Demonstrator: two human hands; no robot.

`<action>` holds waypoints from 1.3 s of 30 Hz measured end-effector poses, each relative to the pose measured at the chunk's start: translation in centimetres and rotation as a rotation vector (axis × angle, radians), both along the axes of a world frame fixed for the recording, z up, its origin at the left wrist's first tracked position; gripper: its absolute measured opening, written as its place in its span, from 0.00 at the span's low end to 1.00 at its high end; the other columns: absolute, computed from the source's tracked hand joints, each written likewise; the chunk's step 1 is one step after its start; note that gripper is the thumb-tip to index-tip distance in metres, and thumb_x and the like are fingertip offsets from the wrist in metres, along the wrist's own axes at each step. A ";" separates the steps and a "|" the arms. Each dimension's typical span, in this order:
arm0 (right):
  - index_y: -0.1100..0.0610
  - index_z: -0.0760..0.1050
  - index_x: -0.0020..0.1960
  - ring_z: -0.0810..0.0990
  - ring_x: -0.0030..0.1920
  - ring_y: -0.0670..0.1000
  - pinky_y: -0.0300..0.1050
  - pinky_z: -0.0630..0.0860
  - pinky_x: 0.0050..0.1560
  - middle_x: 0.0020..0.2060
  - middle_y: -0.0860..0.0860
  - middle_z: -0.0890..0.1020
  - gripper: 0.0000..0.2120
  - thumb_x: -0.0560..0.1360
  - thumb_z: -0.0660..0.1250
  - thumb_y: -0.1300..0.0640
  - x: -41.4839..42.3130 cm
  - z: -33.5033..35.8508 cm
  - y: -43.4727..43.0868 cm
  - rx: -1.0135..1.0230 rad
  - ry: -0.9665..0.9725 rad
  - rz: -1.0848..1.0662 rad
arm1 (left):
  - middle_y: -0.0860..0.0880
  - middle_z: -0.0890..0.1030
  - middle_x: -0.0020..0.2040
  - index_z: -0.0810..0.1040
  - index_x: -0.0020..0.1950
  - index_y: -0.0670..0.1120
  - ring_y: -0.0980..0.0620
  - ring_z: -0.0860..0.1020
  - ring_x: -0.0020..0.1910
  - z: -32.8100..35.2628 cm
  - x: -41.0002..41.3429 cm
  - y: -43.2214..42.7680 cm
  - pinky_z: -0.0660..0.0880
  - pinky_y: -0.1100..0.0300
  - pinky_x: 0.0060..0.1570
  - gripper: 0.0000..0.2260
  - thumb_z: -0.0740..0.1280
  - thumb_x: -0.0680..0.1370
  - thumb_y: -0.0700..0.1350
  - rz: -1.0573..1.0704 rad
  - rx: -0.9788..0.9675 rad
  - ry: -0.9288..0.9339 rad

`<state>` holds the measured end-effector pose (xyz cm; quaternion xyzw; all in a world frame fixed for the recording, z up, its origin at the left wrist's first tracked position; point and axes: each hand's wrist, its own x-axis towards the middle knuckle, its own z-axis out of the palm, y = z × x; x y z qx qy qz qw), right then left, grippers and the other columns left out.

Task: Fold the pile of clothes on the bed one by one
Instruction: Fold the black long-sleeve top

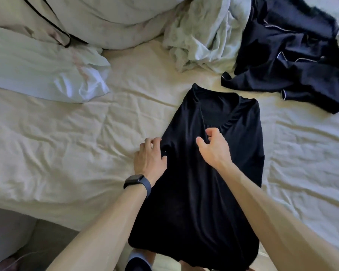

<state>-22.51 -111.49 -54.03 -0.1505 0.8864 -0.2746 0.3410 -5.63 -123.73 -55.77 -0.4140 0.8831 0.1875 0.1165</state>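
Cream sheet, centre frame: limp black shirt, best taken by its edges; my left hand grips one, right hand curled, hold unclear.

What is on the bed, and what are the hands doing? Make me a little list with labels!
Being folded: black T-shirt, flat on the bed sheet, collar away from the person
Left hand: pinches the shirt's left edge; watch on the wrist
Right hand: fingers curled over the chest; a hold on cloth cannot be told
Waiting: dark pyjama piece, crumpled, far right
Also: pillow, far left
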 end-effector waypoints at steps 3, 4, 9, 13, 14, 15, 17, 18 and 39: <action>0.52 0.60 0.78 0.72 0.70 0.50 0.45 0.71 0.60 0.74 0.48 0.70 0.35 0.78 0.67 0.40 -3.7 -2.4 -4.9 0.001 0.016 -0.053 | 0.49 0.72 0.62 0.67 0.69 0.50 0.47 0.74 0.58 -2.3 -1.2 -2.1 0.75 0.54 0.51 0.22 0.68 0.78 0.54 -0.100 0.005 0.035; 0.52 0.60 0.78 0.72 0.70 0.50 0.47 0.71 0.62 0.73 0.48 0.70 0.37 0.77 0.67 0.38 -4.8 -3.0 -6.3 0.007 -0.001 -0.068 | 0.50 0.74 0.60 0.69 0.68 0.50 0.47 0.74 0.57 -2.9 -1.4 -2.7 0.75 0.53 0.51 0.19 0.67 0.79 0.53 -0.109 0.028 0.067; 0.56 0.79 0.57 0.78 0.41 0.45 0.42 0.73 0.42 0.39 0.42 0.79 0.19 0.76 0.70 0.42 -8.6 -5.1 -11.7 0.024 -0.001 -0.113 | 0.55 0.82 0.52 0.77 0.60 0.52 0.50 0.80 0.47 -3.8 -0.7 -6.0 0.67 0.58 0.35 0.09 0.61 0.82 0.47 0.049 0.165 0.219; 0.50 0.82 0.46 0.77 0.36 0.47 0.44 0.74 0.40 0.35 0.48 0.78 0.07 0.75 0.74 0.47 -9.4 -5.2 -15.3 -0.199 -0.153 -0.295 | 0.56 0.83 0.47 0.77 0.57 0.52 0.51 0.80 0.40 -3.6 1.9 -7.8 0.72 0.57 0.31 0.06 0.63 0.82 0.48 0.152 0.200 0.247; 0.50 0.82 0.47 0.78 0.37 0.48 0.45 0.75 0.41 0.37 0.49 0.78 0.07 0.75 0.75 0.48 -9.3 -5.2 -16.0 -0.239 -0.209 -0.326 | 0.56 0.83 0.46 0.76 0.57 0.52 0.51 0.80 0.41 -3.6 2.2 -7.9 0.72 0.57 0.31 0.06 0.63 0.82 0.48 0.164 0.223 0.233; 0.49 0.82 0.50 0.79 0.38 0.48 0.45 0.77 0.42 0.39 0.49 0.79 0.07 0.75 0.76 0.48 -9.2 -5.3 -16.6 -0.248 -0.248 -0.335 | 0.56 0.83 0.47 0.76 0.57 0.52 0.51 0.80 0.41 -3.7 2.4 -8.0 0.70 0.58 0.31 0.06 0.62 0.82 0.48 0.167 0.241 0.208; 0.51 0.82 0.56 0.84 0.45 0.50 0.45 0.80 0.46 0.45 0.50 0.83 0.12 0.74 0.76 0.49 -9.0 -5.5 -17.2 -0.213 -0.304 -0.297 | 0.57 0.83 0.48 0.75 0.59 0.53 0.52 0.79 0.42 -4.0 1.9 -8.1 0.64 0.61 0.29 0.08 0.61 0.82 0.48 0.165 0.262 0.142; 0.52 0.81 0.59 0.85 0.49 0.50 0.45 0.82 0.47 0.49 0.50 0.84 0.16 0.74 0.77 0.49 -8.9 -5.5 -17.3 -0.186 -0.326 -0.268 | 0.57 0.83 0.48 0.75 0.59 0.53 0.53 0.78 0.41 -4.0 1.4 -8.2 0.62 0.62 0.28 0.09 0.60 0.80 0.48 0.170 0.272 0.112; 0.50 0.79 0.66 0.80 0.53 0.43 0.33 0.74 0.49 0.49 0.42 0.81 0.20 0.77 0.70 0.43 -7.8 -5.7 -17.7 -0.098 -0.050 -0.079 | 0.53 0.82 0.47 0.77 0.57 0.52 0.49 0.77 0.41 -3.3 -1.5 -10.0 0.71 0.57 0.35 0.10 0.60 0.83 0.55 0.146 0.273 0.001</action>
